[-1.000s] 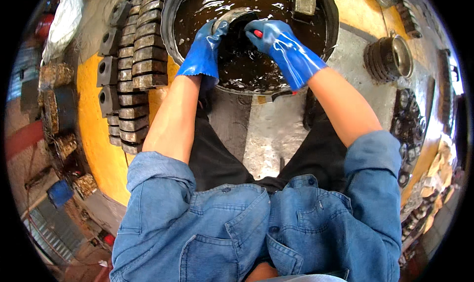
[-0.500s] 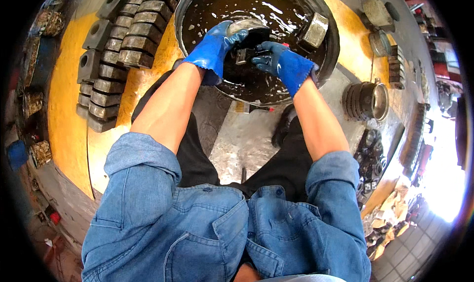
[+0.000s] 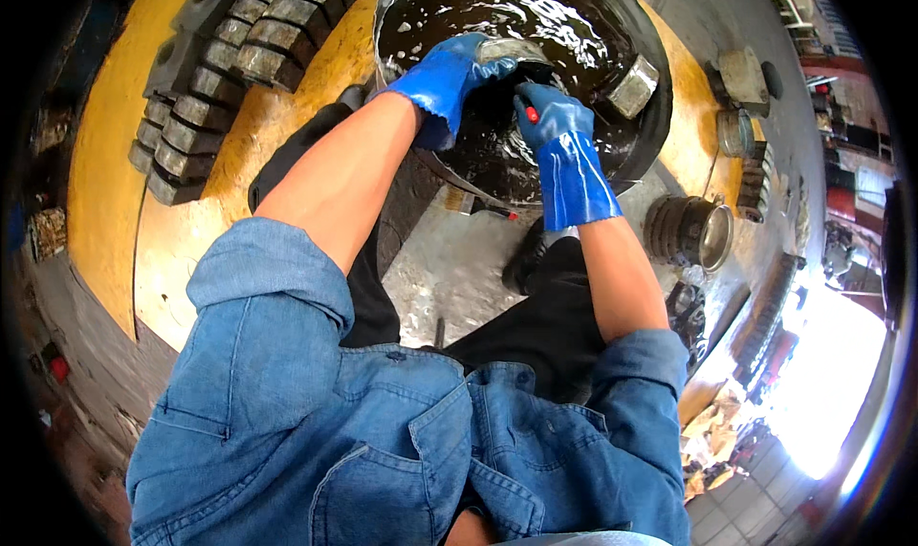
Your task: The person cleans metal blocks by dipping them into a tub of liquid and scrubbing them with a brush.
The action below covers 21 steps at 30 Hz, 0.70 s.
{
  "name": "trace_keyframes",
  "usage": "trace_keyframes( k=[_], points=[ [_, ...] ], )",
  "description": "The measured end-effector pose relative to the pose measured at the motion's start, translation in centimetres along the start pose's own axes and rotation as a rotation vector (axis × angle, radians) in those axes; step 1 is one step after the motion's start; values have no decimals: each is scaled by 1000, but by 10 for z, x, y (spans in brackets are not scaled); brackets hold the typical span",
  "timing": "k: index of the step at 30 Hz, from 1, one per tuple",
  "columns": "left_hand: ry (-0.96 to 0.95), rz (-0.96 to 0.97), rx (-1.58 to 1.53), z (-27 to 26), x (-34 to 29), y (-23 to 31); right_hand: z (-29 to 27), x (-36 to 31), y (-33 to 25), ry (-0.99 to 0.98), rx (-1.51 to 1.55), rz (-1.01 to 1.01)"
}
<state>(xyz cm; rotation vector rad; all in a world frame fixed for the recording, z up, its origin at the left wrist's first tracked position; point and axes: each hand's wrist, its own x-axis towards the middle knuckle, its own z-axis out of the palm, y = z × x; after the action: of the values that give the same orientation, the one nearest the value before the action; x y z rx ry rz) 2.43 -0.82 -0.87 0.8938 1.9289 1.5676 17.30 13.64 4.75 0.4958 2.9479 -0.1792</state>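
My left hand (image 3: 451,73), in a blue rubber glove, is closed around the edge of a grey metal block (image 3: 512,49) with a curved top. It holds the block over the dark liquid in a large round basin (image 3: 656,106). My right hand (image 3: 557,116), gloved the same way, is closed on a paintbrush (image 3: 532,115). Only the red end of the brush handle shows; its bristles are hidden near the block's dark underside. Another metal block (image 3: 634,87) stands partly in the liquid at the basin's right side.
Rows of grey metal blocks (image 3: 277,49) stand on yellow boards (image 3: 105,163) at left. A second paintbrush (image 3: 461,201) lies below the basin's near rim. To the right are a ribbed metal cylinder (image 3: 690,232), a glass jar (image 3: 734,133) and a pale block (image 3: 744,76).
My right hand has turned upright and moved in against the metal block, bringing the brush under it. The left hand keeps its hold. The whole view has shifted slightly.
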Motion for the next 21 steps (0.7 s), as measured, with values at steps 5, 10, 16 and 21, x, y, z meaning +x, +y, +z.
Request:
trace_keyframes(
  k=[5, 10, 16, 21],
  points=[
    [-21, 70, -58, 12, 16, -28, 34, -2, -3, 133, 187, 145],
    [-75, -1, 25, 5, 7, 4, 49, 17, 3, 156, 561, 219],
    [-59, -139, 392, 9, 29, -23, 33, 7, 3, -8, 991, 247],
    [-50, -120, 653, 12, 17, -2, 10, -11, -23, -148, 69, -1]
  ],
)
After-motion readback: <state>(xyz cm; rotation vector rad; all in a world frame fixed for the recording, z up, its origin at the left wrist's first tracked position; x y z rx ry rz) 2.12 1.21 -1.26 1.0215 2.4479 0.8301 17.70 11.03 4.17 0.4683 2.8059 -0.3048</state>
